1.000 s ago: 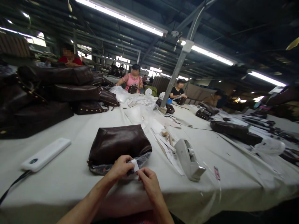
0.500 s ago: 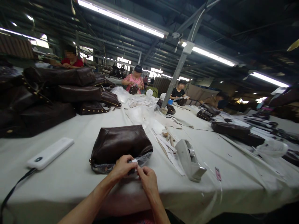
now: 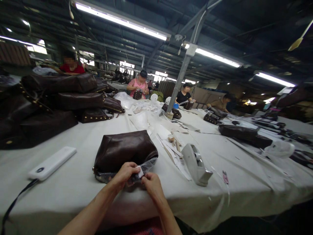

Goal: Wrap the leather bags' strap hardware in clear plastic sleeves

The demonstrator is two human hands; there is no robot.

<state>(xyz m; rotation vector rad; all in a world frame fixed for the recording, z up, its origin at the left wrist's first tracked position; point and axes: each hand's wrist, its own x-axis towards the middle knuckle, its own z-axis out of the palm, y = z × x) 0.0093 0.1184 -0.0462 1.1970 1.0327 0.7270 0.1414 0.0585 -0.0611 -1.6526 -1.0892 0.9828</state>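
A dark brown leather bag (image 3: 126,148) lies on the cloth-covered table in front of me, with clear plastic wrap (image 3: 148,165) along its near edge. My left hand (image 3: 127,173) is closed at that edge, thumb and fingers pinching a small white tag (image 3: 140,172) against the plastic. Just to its right, my right hand (image 3: 151,183) is closed too, its fingertips pinched at the lower edge of the tag. Whether the right fingers grip the tag itself or the plastic beside it is hard to make out.
Right of the bag stands a grey tape dispenser (image 3: 197,164), beside paper strips (image 3: 174,156) and small pink-handled snips (image 3: 225,177). On the left are a white power bank (image 3: 52,163) with a black cable and stacked brown bags (image 3: 49,104). Co-workers sit across the table behind a metal post (image 3: 181,78).
The white tag shows more fully between my fingers now, and the plastic beside it stands up more. My right hand has shifted slightly down and left. The view has turned a little.
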